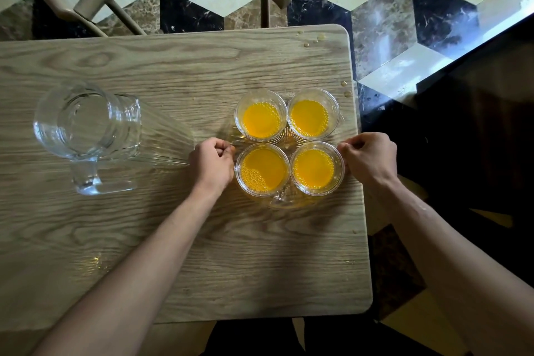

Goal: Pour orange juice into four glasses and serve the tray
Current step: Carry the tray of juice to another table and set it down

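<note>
Four glasses (261, 120) stood filled on the clear tray (289, 140), near the worktop's (173, 240) right edge | left hand (212, 160) and right hand (368, 156) each had their grip closed on opposite tray rims | empty pitcher (86, 127) well left | load looked heavy, slippery, fragile: lift level from both rims.

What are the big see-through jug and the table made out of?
The big empty clear jug looks like thick glass, though clear plastic is possible: you see the wood straight through it, and its ridged walls catch shiny highlights. The pale rounded-corner table looks like wood or a wood-print laminate: it shows grain lines and a smooth matte top.
</note>
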